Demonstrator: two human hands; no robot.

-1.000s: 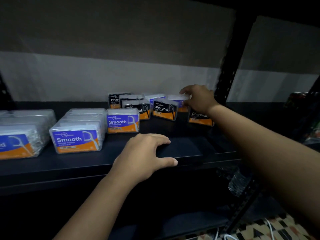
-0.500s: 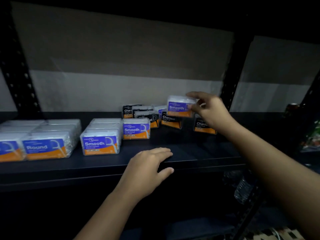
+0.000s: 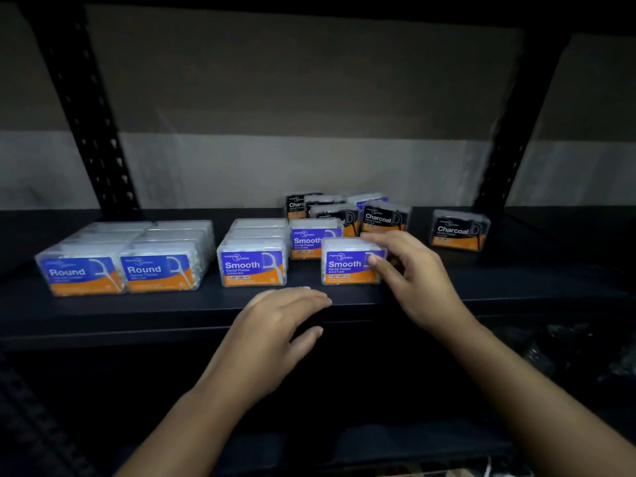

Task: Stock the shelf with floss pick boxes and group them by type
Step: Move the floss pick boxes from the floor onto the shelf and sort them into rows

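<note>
My right hand grips a blue "Smooth" floss pick box by its right end, thumb on the label and fingers over the top, with the box near the front of the black shelf. Left of it stands a row of Smooth boxes, with another Smooth box behind. Two rows of "Round" boxes fill the shelf's left part. Black "Charcoal" boxes cluster at the back, and one Charcoal box stands alone to the right. My left hand rests flat on the shelf's front edge, holding nothing.
Black perforated uprights rise at the left and the right of the shelf. A grey wall stands behind. Below the shelf it is dark, with dim clutter at the lower right.
My right hand lifted a Smooth box from the back by the Charcoal boxes and brought it forward and down beside the Smooth row. The left hand stayed on the shelf edge.
</note>
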